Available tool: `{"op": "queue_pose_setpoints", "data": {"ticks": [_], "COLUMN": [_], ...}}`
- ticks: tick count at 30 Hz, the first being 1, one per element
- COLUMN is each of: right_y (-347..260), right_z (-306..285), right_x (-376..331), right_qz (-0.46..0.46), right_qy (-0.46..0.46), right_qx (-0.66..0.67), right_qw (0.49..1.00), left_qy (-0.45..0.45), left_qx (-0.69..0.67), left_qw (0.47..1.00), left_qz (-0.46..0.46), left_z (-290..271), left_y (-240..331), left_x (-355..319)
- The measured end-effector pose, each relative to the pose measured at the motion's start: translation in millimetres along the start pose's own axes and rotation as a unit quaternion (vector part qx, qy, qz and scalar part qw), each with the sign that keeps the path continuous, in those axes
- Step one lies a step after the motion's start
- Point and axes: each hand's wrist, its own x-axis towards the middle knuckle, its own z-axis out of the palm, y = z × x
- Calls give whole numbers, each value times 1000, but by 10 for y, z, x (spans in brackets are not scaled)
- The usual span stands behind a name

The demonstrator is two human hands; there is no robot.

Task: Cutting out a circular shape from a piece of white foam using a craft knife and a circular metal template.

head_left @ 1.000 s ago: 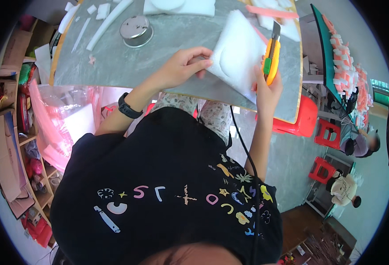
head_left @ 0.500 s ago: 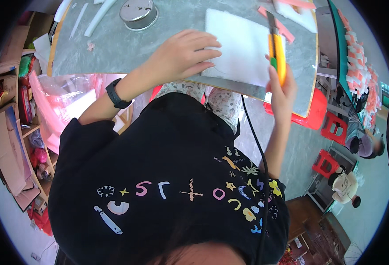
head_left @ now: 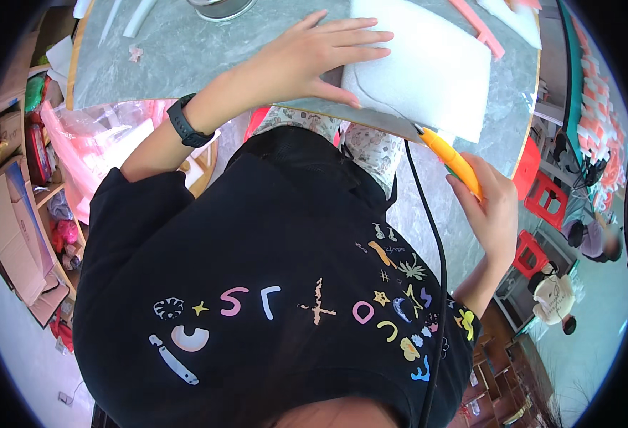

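Upper centre of the frame, the left hand is pressing flat, fingers spread and gripping nothing, on a white foam sheet lying at the near edge of the grey worktop. Right hand, at centre right, is clenching the yellow utility knife, with the blade tip meeting the sheet's lower edge. To be cutting well here, the left hand should probably be holding the sheet firmly, staying clear of the blade line, while the knife is kept at a low steady angle. Compared with half a second ago, the knife is sitting lower and tilted diagonally rather than upright beside the sheet, and the right hand has dropped below the worktop edge. A metal bowl is showing at top.
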Motion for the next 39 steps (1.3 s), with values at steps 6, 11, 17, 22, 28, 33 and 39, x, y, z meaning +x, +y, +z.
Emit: {"op": "queue_pose_setpoints", "data": {"ticks": [6,11,17,22,28,33,39], "right_y": [-74,-222,-439,-674,-686,-717,-735], "right_z": [-35,-112,-215,-246,-373,-431,-465], "right_x": [170,293,456,488,640,707,678], "right_qz": [-55,-48,-65,-37,-111,-111,-120], "right_qy": [-18,-45,-90,-145,-141,-161,-155], "right_qx": [-43,-84,-191,-261,-304,-316,-335], "right_qw": [997,994,975,954,935,928,922], "left_qy": [3,-33,-34,-27,-26,-16,-8], "left_qx": [-44,-66,-63,-66,-78,-88,-96], "left_qw": [999,997,997,997,997,996,995], "left_qz": [-1,9,11,3,1,-12,-2], "left_z": [-3,-166,-127,-129,-128,-102,-80], "left_y": [-19,21,9,43,37,34,18], "left_x": [23,67,57,53,53,42,41]}}
